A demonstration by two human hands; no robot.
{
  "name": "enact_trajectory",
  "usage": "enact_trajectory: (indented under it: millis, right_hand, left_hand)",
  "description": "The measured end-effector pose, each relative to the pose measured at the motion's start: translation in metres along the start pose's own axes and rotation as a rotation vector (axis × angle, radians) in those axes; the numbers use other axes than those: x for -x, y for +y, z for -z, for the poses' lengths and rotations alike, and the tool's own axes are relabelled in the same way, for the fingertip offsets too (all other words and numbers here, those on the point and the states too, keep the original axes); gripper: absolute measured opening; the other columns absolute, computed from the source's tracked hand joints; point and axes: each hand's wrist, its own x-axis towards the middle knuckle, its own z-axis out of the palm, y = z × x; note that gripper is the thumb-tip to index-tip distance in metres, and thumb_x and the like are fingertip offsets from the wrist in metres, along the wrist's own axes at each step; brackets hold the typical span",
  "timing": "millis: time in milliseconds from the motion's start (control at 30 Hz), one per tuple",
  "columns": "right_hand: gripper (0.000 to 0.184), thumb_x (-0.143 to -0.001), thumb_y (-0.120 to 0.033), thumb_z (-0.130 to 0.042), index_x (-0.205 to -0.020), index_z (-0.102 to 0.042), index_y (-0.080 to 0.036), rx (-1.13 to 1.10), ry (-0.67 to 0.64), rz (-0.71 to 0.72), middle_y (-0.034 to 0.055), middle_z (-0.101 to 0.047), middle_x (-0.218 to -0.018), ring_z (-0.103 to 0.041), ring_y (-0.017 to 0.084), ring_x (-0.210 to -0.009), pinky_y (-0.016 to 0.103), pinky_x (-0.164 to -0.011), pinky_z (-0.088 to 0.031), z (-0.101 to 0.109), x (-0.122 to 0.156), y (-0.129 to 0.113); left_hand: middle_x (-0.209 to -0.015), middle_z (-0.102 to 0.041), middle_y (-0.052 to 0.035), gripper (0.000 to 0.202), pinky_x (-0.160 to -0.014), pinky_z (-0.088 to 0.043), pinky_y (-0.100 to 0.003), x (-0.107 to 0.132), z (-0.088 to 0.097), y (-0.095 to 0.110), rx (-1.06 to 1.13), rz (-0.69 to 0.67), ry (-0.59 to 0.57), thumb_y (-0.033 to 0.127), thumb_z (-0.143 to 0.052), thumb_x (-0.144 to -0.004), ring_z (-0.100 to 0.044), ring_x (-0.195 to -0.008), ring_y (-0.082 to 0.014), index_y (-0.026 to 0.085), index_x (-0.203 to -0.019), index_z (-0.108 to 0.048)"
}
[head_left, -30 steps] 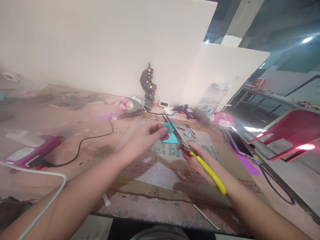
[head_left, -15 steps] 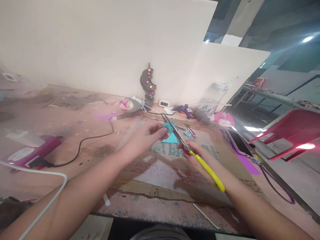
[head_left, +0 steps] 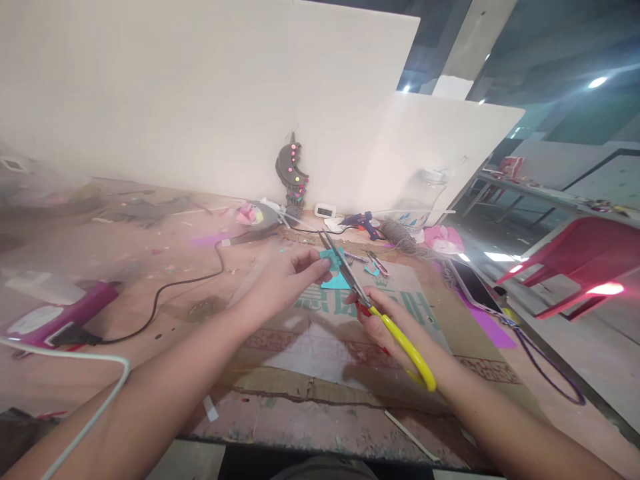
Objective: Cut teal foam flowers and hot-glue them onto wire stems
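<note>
Between thumb and fingers, my left hand (head_left: 305,270) pinches a small teal cut-out piece (head_left: 330,257), paper or thin foam, I cannot tell which. My right hand (head_left: 377,317) is closed around scissors (head_left: 407,347) with yellow and red handles. Their metal blades point up and away, slightly parted, right beside the teal piece. Below the hands a larger teal sheet (head_left: 336,280) lies on the printed cardboard (head_left: 310,337). A teal scrap (head_left: 371,271) and a small pink-handled tool (head_left: 380,263) rest to the right of the blades.
A grey moon ornament (head_left: 289,167) with coloured beads leans on the white board. Behind the hands lie a blue glue gun (head_left: 364,223), a twine bundle (head_left: 400,235) and a plastic jar (head_left: 425,197). A phone (head_left: 473,285) is at right; a magenta power strip (head_left: 85,310) with cords at left.
The whole view has shifted slightly, so most things sit a little further left. Both hands keep their grips; the scissors and teal piece stay close together, with the blades slightly more upright.
</note>
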Motion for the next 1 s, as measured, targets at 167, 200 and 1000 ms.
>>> enact_trajectory:
  millis: [167, 200, 1000]
  right_hand:
    - [0.067, -0.084, -0.081, -0.044, -0.105, -0.051, -0.018, -0.057, -0.008, -0.007, -0.0029, -0.041, -0.074, -0.033, 0.011, -0.057, 0.024, -0.051, -0.030, -0.004, 0.001, 0.003]
    - [0.066, -0.084, -0.081, -0.044, -0.106, -0.050, -0.019, -0.064, -0.014, -0.013, -0.0032, -0.040, -0.074, -0.032, 0.010, -0.057, 0.024, -0.051, -0.029, -0.005, 0.001, 0.004]
    - [0.069, -0.081, -0.084, -0.046, -0.104, -0.053, -0.020, -0.059, -0.054, 0.021, -0.0022, -0.043, -0.075, -0.035, 0.011, -0.059, 0.025, -0.054, -0.031, 0.004, -0.002, -0.002]
  left_hand:
    - [-0.080, -0.072, -0.0055, 0.038, -0.071, -0.048, -0.030, 0.000, -0.001, 0.001, 0.003, 0.021, -0.014, 0.053, -0.062, -0.087, -0.065, -0.076, -0.0182, 0.017, -0.075, -0.062]
    - [-0.080, -0.072, -0.0055, 0.038, -0.071, -0.048, -0.029, 0.001, -0.001, 0.002, 0.000, 0.023, -0.016, 0.053, -0.062, -0.087, -0.065, -0.075, -0.0180, 0.017, -0.075, -0.061]
    - [-0.075, -0.070, -0.0027, 0.033, -0.064, -0.049, -0.028, 0.001, 0.007, 0.007, -0.048, -0.037, 0.033, 0.050, -0.062, -0.089, -0.067, -0.076, -0.0196, 0.019, -0.078, -0.065]
